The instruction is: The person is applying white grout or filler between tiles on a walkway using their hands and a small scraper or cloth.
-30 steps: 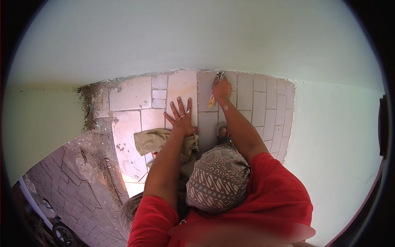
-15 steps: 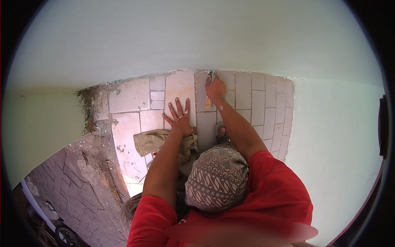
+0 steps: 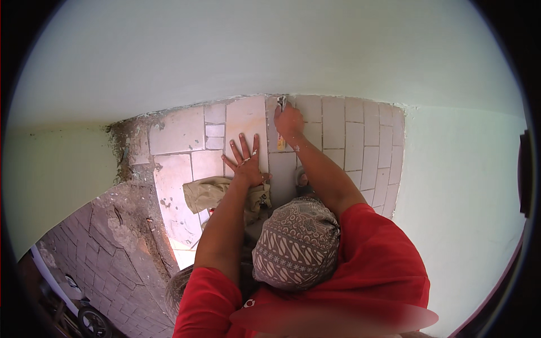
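Note:
My left hand [image 3: 246, 164] lies flat on the pale floor tiles [image 3: 245, 120], fingers spread, with nothing in it. White flecks, seemingly paint, mark its skin. My right hand [image 3: 289, 121] is closed around a scraper-like hand tool with a yellow handle [image 3: 281, 142]. The tool's tip [image 3: 281, 101] meets the seam between the floor and the white wall [image 3: 270, 50]; fingers hide its middle, so its exact kind is unclear. A khaki cloth [image 3: 205, 193] lies beside my left wrist.
My knee in patterned cloth [image 3: 296, 242] rises between my arms, a sandalled foot [image 3: 301, 177] beyond it. A pale side wall [image 3: 456, 197] stands at right. Broken floor edge [image 3: 138, 217] and grey paving [image 3: 107, 253] lie left, with a vehicle wheel [image 3: 93, 322] at lower left.
My right hand has shifted slightly left along the wall's base with the tool still in its grip. My left hand stays in place on the tile.

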Motion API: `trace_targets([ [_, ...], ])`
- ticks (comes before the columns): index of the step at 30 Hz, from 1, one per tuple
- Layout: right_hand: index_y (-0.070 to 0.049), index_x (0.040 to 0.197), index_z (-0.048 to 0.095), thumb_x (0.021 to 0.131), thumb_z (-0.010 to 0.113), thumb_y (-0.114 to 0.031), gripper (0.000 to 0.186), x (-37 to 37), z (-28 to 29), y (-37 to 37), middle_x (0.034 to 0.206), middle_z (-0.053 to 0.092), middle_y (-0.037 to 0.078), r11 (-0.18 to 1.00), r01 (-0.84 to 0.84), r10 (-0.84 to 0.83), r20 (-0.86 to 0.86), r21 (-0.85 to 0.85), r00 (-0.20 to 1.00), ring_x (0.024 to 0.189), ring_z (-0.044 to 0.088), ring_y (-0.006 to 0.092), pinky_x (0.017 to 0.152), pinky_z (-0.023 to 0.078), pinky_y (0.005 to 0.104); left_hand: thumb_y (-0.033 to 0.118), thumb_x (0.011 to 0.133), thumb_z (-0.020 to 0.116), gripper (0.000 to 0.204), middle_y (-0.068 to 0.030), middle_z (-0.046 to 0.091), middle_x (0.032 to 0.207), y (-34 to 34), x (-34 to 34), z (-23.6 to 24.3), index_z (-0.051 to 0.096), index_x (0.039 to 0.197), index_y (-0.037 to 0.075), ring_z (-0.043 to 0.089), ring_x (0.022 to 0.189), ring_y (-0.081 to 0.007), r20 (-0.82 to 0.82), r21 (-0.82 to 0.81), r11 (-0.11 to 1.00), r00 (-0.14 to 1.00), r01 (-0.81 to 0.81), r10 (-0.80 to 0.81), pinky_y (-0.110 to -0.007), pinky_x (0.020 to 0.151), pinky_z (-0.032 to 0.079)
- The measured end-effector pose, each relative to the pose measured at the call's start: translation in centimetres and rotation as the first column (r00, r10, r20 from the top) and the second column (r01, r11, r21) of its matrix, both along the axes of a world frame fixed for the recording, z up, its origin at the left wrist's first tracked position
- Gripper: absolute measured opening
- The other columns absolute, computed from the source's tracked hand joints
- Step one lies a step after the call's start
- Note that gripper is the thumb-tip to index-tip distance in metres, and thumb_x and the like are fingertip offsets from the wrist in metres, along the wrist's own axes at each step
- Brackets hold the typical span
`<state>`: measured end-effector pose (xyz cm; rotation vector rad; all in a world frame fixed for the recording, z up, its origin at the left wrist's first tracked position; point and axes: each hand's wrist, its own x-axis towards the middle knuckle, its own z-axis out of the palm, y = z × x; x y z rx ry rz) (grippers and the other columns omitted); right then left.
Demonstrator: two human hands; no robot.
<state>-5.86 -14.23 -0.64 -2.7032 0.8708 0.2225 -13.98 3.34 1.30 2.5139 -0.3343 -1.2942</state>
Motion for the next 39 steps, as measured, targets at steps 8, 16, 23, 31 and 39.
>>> trace_targets([
  [8,-0.001,0.103,0.068,0.096,0.059,-0.037,0.038,-0.2,-0.2,-0.6,0.094,0.073,0.025,0.999,0.045,-0.045,0.013,-0.001,0.999,0.090,0.071,0.0473,0.082,0.057,0.0541,0.054,0.068,0.087,0.145,-0.0213,-0.032,0.164,0.0,0.0,0.3,-0.023,0.160,0.030,-0.027,0.149,-0.0495,-0.006,-0.015,1.000,1.000,-0.006,0.006,-0.081,0.109,-0.006],
  [16,-0.002,0.104,0.068,0.097,0.058,-0.037,0.037,-0.4,0.1,-1.1,0.096,0.073,0.026,0.999,0.025,-0.024,-0.018,0.027,1.000,0.091,0.071,0.0451,0.082,0.057,0.0541,0.055,0.065,0.088,0.148,-0.0225,-0.034,0.162,-0.3,-0.5,-0.4,-0.022,0.160,0.030,-0.030,0.148,-0.0504,0.012,-0.035,0.999,1.000,-0.011,0.011,-0.081,0.108,-0.006],
  [23,-0.002,0.106,0.068,0.097,0.058,-0.039,0.039,-0.6,-0.2,-2.1,0.098,0.073,0.025,0.989,0.117,-0.118,0.010,0.090,0.993,0.095,0.071,0.0445,0.083,0.057,0.0544,0.054,0.065,0.089,0.148,-0.0228,-0.035,0.162,-0.2,-0.3,-0.2,-0.022,0.160,0.030,-0.031,0.147,-0.0504,0.026,-0.041,0.999,0.999,-0.021,0.022,-0.081,0.108,-0.006],
  [31,-0.002,0.109,0.069,0.097,0.059,-0.038,0.039,0.2,0.2,-1.3,0.098,0.073,0.024,0.988,0.103,-0.103,-0.004,0.118,0.995,0.095,0.071,0.0450,0.085,0.057,0.0546,0.055,0.064,0.089,0.148,-0.0222,-0.034,0.162,-0.1,-0.6,-0.9,-0.021,0.161,0.030,-0.029,0.148,-0.0511,0.035,-0.017,0.999,0.999,-0.030,0.030,-0.081,0.108,-0.006],
  [39,-0.002,0.106,0.068,0.096,0.059,-0.038,0.039,0.1,-0.5,-0.3,0.093,0.072,0.026,0.996,-0.052,0.052,0.006,0.072,0.999,0.090,0.072,0.0451,0.082,0.058,0.0549,0.055,0.063,0.090,0.150,-0.0220,-0.035,0.162,-0.2,-0.9,-1.0,-0.022,0.160,0.032,-0.031,0.148,-0.0498,0.043,-0.023,0.999,0.999,-0.031,0.032,-0.081,0.108,-0.007],
])
